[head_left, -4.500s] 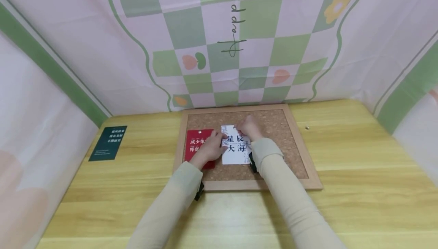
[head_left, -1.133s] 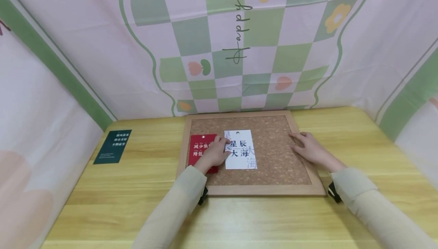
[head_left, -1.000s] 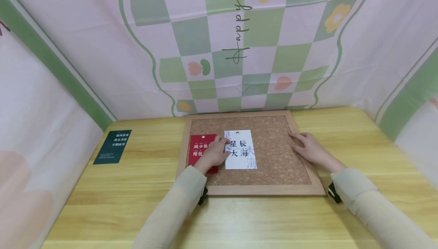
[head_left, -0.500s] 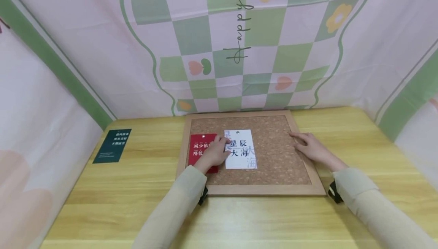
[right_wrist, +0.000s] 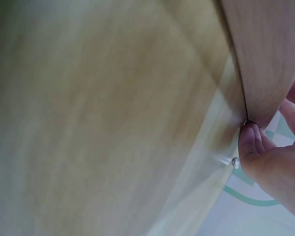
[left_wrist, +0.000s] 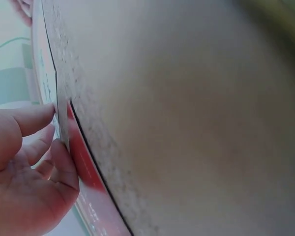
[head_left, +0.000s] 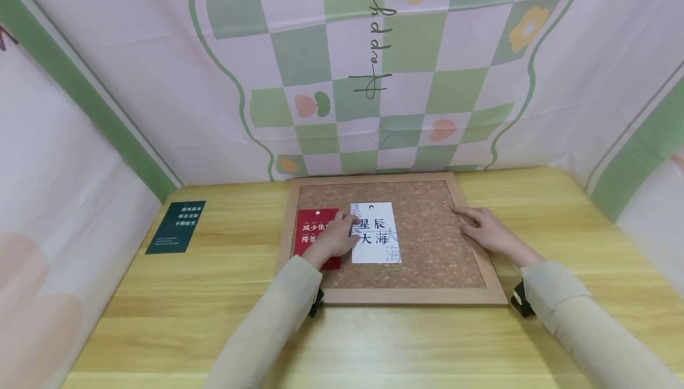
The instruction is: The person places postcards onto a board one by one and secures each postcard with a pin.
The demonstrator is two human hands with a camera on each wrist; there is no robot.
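Nearest are two beige sleeves, with a black device under the left cuff and another under the right. They reach over the yellow wooden table to a wood-framed cork board.

The left hand lies partly over the red card, fingers loosely bent and a little spread, tips touching the left edge of the white card. Both cards lie side by side on the board's left half, each with a shiny pin at its top: red's pin, white's pin.

The right hand rests on the board's right frame, thumb and index finger apart; other fingers bend down at the outer edge. A loose pin sits just beside them on the table.

A dark green card lies well left of the board. Behind, a checked cloth reads "Happy" sideways.
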